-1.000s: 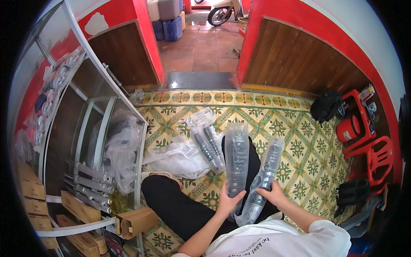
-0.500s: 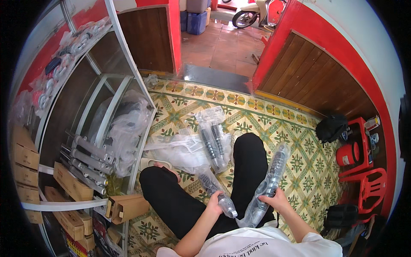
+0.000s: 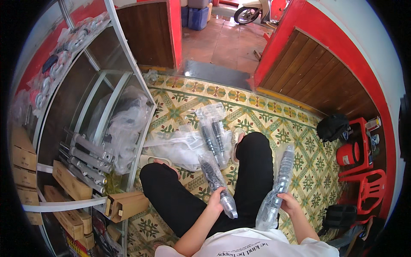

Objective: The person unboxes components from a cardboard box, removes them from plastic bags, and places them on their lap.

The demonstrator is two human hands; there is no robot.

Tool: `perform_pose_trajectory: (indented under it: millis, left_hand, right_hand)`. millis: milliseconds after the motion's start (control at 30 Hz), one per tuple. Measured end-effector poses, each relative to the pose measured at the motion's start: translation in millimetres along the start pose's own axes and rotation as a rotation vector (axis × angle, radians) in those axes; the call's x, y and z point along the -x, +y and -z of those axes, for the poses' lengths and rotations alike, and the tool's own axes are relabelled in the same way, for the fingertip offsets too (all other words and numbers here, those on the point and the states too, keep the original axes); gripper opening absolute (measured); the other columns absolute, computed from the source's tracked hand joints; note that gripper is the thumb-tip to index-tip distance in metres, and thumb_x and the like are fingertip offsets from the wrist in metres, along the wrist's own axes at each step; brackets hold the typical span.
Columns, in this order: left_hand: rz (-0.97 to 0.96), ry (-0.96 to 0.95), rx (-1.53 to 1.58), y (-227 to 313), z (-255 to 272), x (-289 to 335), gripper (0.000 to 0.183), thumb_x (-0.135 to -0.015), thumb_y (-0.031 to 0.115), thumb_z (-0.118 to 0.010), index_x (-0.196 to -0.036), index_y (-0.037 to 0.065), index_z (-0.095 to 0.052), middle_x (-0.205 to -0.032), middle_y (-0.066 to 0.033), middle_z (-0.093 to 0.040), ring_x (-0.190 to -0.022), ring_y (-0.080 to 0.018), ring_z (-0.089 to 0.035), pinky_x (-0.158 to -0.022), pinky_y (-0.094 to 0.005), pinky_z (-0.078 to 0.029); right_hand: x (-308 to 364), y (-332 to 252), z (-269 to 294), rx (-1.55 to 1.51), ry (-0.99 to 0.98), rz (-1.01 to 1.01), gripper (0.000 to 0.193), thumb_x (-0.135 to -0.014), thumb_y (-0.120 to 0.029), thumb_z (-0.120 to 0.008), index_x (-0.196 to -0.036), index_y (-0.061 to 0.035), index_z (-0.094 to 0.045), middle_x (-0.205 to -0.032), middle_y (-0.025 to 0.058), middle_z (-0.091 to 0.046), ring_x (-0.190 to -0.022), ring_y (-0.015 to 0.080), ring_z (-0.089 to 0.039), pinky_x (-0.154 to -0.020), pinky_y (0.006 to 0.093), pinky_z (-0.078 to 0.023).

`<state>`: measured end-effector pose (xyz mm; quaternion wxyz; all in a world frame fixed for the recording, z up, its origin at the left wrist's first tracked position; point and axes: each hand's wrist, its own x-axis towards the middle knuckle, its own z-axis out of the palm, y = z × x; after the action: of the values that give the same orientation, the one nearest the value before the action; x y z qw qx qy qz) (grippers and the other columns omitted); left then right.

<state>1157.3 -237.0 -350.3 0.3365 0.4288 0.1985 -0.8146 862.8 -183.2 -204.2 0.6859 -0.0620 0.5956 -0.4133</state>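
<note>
My left hand [image 3: 216,200] is closed around a shock absorber [image 3: 210,170] in clear plastic wrap, held slanting between my knees. A second wrapped shock absorber [image 3: 283,173] stands tilted in front of my right thigh, and my right hand [image 3: 288,203] grips it near its lower part, fingers partly hidden behind it. The loose end of its plastic bag hangs toward my lap. On the floor ahead lies a pair of shock absorbers [image 3: 209,139] with dark coils, in clear plastic. Beside them spreads a crumpled white plastic bag [image 3: 176,150].
At left stands a metal shelf [image 3: 132,60] with grey fork tubes [image 3: 87,150] and cardboard boxes [image 3: 70,182]. A red chair [image 3: 371,188], a red bucket [image 3: 347,153] and a black backpack [image 3: 333,127] line the right wall. A motorbike [image 3: 252,12] stands beyond the doorway.
The right shock absorber has shifted right and become more upright, with my right hand moving along. My left one has swung slightly, its upper end now nearer the pair on the floor.
</note>
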Motion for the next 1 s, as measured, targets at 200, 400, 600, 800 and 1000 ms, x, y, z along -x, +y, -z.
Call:
perform_pose_trajectory:
  millis: [200,400,600,800,1000]
  left_hand:
    - [0.049,0.057,0.015,-2.6,-1.1,-0.4,0.022,-0.082,0.015,-0.066,-0.1,0.008,-0.056,-0.085,-0.0071,-0.057,-0.077,-0.0254,-0.058,-0.071,-0.0443,-0.051]
    - [0.08,0.07,0.081,-6.4,-2.4,-12.6,0.022,-0.081,0.015,-0.067,-0.1,0.008,-0.057,-0.082,-0.0067,-0.058,-0.074,-0.0245,-0.058,-0.068,-0.043,-0.051]
    - [0.05,0.083,0.061,-16.5,7.8,-33.1,0.034,-0.084,0.021,-0.064,-0.112,0.008,-0.05,-0.093,-0.013,-0.056,-0.084,-0.0331,-0.059,-0.075,-0.0557,-0.054]
    - [0.068,0.14,0.147,4.8,-29.2,5.3,0.029,-0.079,0.013,-0.069,-0.104,0.007,-0.057,-0.082,-0.0082,-0.061,-0.069,-0.0241,-0.062,-0.06,-0.0428,-0.053]
    - [0.003,0.193,0.166,14.7,-35.3,17.3,0.028,-0.079,0.011,-0.07,-0.104,0.007,-0.057,-0.082,-0.0063,-0.061,-0.069,-0.0216,-0.062,-0.06,-0.0394,-0.053]
  right_hand:
    - [-0.5,-31.6,-33.7,-0.364,-0.538,0.098,0.044,-0.07,-0.023,-0.077,-0.099,-0.0066,-0.048,-0.09,0.0094,-0.052,-0.099,0.0365,-0.062,-0.081,0.0555,-0.058]
    - [-10.9,-83.4,-72.9,-0.137,-0.362,0.062,0.061,-0.069,-0.018,-0.074,-0.123,-0.0083,-0.047,-0.098,0.0146,-0.058,-0.097,0.0373,-0.064,-0.086,0.0601,-0.053]
    - [-95.3,-126.1,-174.6,0.303,-0.253,-0.077,0.06,-0.076,-0.006,-0.066,-0.133,-0.0055,-0.047,-0.118,0.0104,-0.062,-0.111,0.0254,-0.06,-0.099,0.0434,-0.046]
    - [-299.1,-91.0,-200.1,0.686,-0.152,-0.271,0.047,-0.07,0.0,-0.07,-0.114,-0.0057,-0.054,-0.086,0.0076,-0.062,-0.077,0.0234,-0.065,-0.072,0.0401,-0.056]
    - [-470.2,-13.0,-201.1,1.134,0.009,-0.147,0.032,-0.066,-0.003,-0.075,-0.095,-0.0004,-0.062,-0.077,0.0115,-0.063,-0.063,0.0246,-0.062,-0.061,0.0393,-0.054]
